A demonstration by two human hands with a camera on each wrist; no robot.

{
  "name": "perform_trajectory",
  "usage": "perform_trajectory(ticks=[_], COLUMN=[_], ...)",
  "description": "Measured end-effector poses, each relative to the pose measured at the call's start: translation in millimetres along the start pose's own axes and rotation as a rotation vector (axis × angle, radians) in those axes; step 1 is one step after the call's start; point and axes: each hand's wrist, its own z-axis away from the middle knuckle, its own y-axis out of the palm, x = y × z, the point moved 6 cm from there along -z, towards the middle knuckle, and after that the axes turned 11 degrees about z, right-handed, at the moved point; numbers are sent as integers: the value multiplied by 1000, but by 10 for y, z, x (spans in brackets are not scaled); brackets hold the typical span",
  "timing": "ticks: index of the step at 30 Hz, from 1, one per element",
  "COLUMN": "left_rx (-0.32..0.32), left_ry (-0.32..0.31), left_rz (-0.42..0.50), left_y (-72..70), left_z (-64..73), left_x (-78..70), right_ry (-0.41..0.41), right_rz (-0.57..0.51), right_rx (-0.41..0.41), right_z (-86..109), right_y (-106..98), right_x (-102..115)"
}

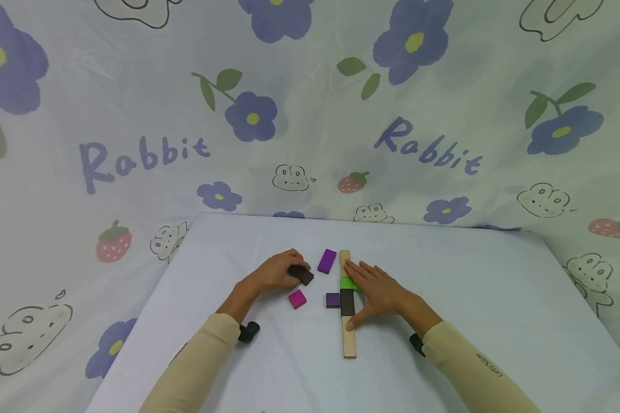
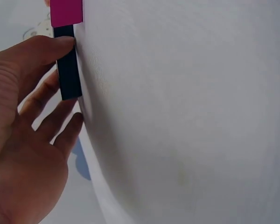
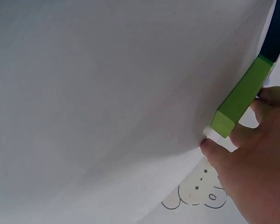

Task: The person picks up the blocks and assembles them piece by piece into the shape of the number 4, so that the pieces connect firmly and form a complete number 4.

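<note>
In the head view my left hand pinches a black block between thumb and fingers. The left wrist view has the thumb laid along this dark block. A magenta block lies just below the left hand, and a purple block to its right. My right hand spreads its fingers at a row of blocks: fingertips at the upper wooden strip, thumb at the lower one. Between the strips are a green block, partly covered by the hand, and a dark brown block.
A dark purple block sits against the row's left side. Everything lies on a white-covered table, with a patterned cloth hanging behind its far edge. Black wrist devices show at both sleeves.
</note>
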Motion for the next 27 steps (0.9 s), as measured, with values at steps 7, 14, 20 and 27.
perform_trajectory(ticks=[7,14,20,27], left_rx=[-20,-48,-59,-38], left_ry=[19,21,14,4], left_rz=[31,55,73,63], left_y=[-13,-31,-42,-47], left_z=[7,8,6,-21], left_x=[20,23,-24,-72], right_ry=[-3,-8,-8,-7], right_rz=[2,-5,-4,-3], right_rx=[-8,-14,-18,-12], right_z=[-5,-1,0,-9], right_y=[4,8,12,25], right_x=[-4,-4,-11,-20])
